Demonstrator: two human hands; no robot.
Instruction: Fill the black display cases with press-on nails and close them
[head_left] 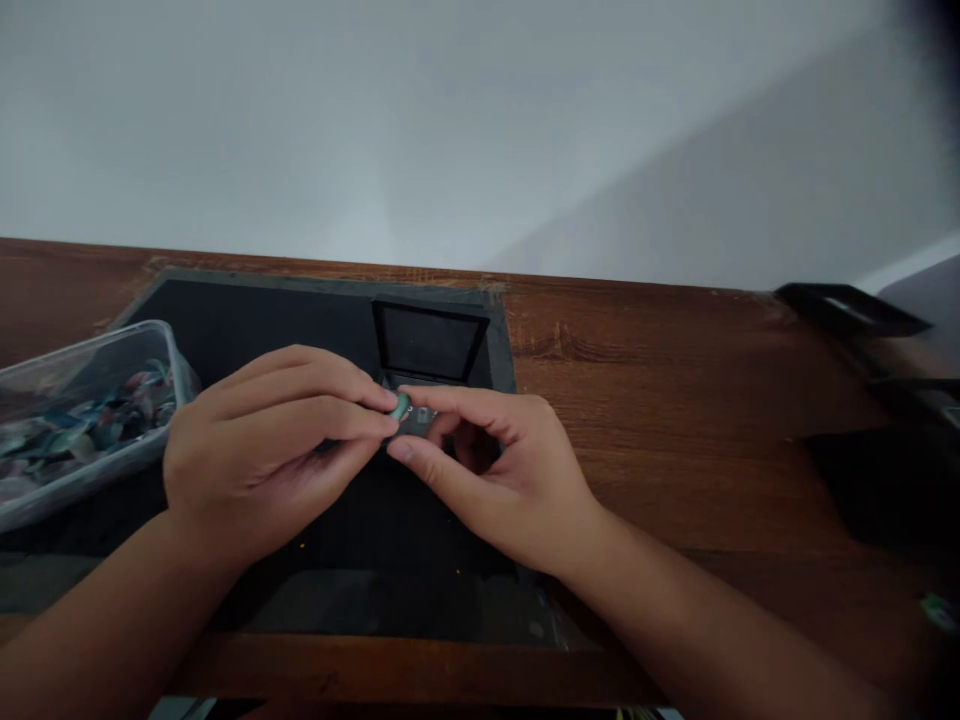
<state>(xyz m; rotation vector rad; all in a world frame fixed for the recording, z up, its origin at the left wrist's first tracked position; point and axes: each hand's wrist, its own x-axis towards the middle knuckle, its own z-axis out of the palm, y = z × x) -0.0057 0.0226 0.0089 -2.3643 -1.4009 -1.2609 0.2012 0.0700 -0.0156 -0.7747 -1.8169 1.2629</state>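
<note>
My left hand [281, 440] is closed, its fingertips pinching a small rounded green piece [401, 406]. Curved around the base of a small black hinged box, my right hand [502, 465] has its index fingertip beside the green piece and its thumb on the near side. The dark lid [431, 343] of the box stands raised behind both hands. Inside the base a small light mark [424, 414] shows between the right fingers. Most of the base is hidden by the hands, and the piece is too small to name its kind.
A clear plastic tub [174, 365] with many mixed-colour small pieces stands at the left. Beneath the hands lies a black mat [375, 530] on a brown wooden table [637, 400]. Dark objects [851, 310] sit at the far right, and a pale wall [337, 120] rises behind.
</note>
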